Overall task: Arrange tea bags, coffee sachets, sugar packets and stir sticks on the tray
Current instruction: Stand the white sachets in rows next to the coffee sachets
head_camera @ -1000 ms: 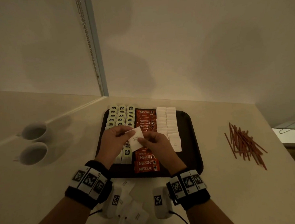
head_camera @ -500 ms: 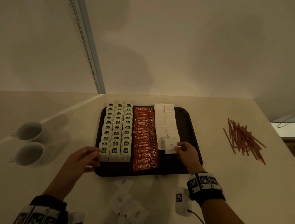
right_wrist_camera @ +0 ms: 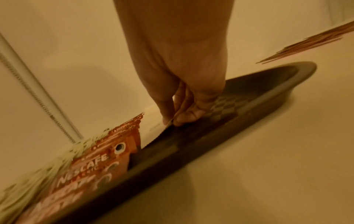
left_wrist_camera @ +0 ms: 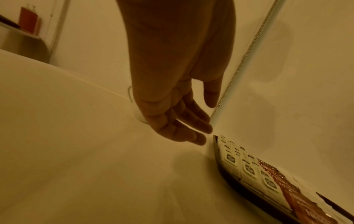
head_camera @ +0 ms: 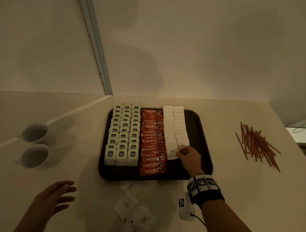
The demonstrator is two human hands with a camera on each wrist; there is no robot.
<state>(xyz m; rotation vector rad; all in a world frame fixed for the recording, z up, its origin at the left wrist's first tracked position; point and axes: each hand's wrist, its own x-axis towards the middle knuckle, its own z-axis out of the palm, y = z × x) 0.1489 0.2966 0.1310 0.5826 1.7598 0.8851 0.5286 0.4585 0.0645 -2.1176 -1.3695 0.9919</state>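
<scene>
- Nearest to the person, some loose sugar packets lie in a small heap on the bench, just in front of the tray's near rim. I judge that these are the next ones to pick, one at a time.
- The left hand hovers above the bench to the left of this heap, its fingers spread and relaxed, holding nothing. It is well placed to take the next packet, so it should go to the heap and not cross over the tray.
- The right hand is over the tray, and its fingers pinch the near edge of one sugar packet at the near end of the right sugar column.
- To do this step well, the packet should be laid flat, overlapping the one behind it by the same step as its neighbours, with its left edge next to the left sugar column. The pinch should let go only when the packet lies down, because such light paper slides easily.
- The wrist should stay low and clear of the coffee sachets, which lie just beside; a touch could disturb their row. The tea bags further left are in three tidy columns.
- Far right on the bench, the stir sticks lie in a loose pile, well apart from the tray. The free strip at the tray's right side seems the place for them later.
</scene>
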